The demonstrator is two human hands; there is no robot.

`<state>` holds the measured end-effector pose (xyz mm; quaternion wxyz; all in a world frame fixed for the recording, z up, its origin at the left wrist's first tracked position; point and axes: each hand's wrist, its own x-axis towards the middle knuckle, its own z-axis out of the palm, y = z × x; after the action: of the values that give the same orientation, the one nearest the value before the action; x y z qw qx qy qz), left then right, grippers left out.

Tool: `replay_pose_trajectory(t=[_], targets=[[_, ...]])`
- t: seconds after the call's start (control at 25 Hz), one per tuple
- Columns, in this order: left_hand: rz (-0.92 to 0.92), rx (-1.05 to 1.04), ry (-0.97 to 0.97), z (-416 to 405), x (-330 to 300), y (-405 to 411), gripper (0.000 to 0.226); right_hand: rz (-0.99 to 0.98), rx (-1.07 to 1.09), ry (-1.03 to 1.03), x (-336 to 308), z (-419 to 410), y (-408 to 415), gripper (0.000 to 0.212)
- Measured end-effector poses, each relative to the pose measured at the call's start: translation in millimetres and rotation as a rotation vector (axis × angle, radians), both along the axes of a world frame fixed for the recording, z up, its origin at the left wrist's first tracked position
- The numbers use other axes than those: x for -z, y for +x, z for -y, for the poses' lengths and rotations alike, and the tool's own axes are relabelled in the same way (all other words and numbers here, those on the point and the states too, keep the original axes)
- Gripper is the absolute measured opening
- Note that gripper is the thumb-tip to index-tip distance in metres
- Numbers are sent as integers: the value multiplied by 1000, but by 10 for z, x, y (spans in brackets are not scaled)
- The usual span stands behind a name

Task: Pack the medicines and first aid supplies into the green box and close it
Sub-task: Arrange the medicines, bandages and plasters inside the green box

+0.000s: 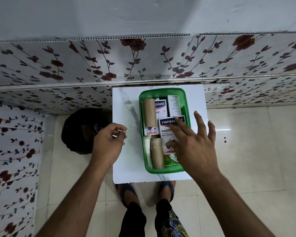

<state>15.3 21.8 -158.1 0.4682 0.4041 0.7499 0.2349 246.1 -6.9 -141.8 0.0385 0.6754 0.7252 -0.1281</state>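
Note:
The green box point(162, 91) stands open on a small white table point(125, 103) and is full of supplies. Two brown bandage rolls point(149, 113) point(157, 153) lie along its left side. A Hansaplast box point(167, 132) lies on top in the middle, with another Hansaplast box point(160, 108) and a white carton point(173, 105) behind it. Green blister packs point(169, 159) sit at the near end. My right hand point(195, 144) is spread flat over the box's right side, its fingertips on the top Hansaplast box. My left hand point(108, 142) hovers left of the box, fingers loosely curled, empty. No lid is visible.
A black basket point(82, 130) stands on the tiled floor left of the table. A ledge with a rose-patterned covering point(143, 65) runs behind the table. My feet in sandals point(166, 187) are under the table's near edge.

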Motion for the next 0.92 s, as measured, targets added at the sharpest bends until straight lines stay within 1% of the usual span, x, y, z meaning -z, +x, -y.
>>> replay_pose_trajectory(t=[0.08,0.12,0.16,0.2,0.24,0.28,0.32,0.36,0.4,0.48,0.56,0.6,0.72,0.8,0.84,0.92], targets=[[-1,-6,-7,11,-6,15,22,-61,-22,54,-6,36,33,48],[2,-8,-11,14,-4,24,22,-130,5,94,-27,58,58,44],[3,-8,-14,20,0,29,22,-218,87,137,-52,65,95,41],[2,-10,-19,20,6,33,22,-301,214,152,-81,59,140,39],[0,-14,-26,19,15,35,21,-353,334,101,-92,45,181,39],[-5,-16,-31,22,23,43,21,-352,403,-10,-82,33,217,40],[-17,-8,-40,27,34,57,21,-319,404,-139,-46,30,238,38],[-28,11,-54,30,49,76,20,-300,371,-222,-3,32,237,34],[-35,41,-72,32,77,112,20,-299,351,-234,21,34,234,29],[-39,109,-102,28,160,182,19,-339,369,-172,12,14,222,26],[-55,158,-118,-5,255,252,13,-379,386,-111,-48,20,247,27],[-92,192,-120,-38,296,285,12,-402,406,-84,-88,37,279,27],[-294,272,-127,-135,359,441,27,-468,505,-11,-243,91,450,26],[-355,307,-142,-179,377,565,30,-477,562,14,-309,110,577,27],[-348,328,-162,-193,370,610,30,-475,566,25,-332,113,627,29],[-252,288,-188,-217,280,625,28,-453,554,42,-362,118,701,33]])
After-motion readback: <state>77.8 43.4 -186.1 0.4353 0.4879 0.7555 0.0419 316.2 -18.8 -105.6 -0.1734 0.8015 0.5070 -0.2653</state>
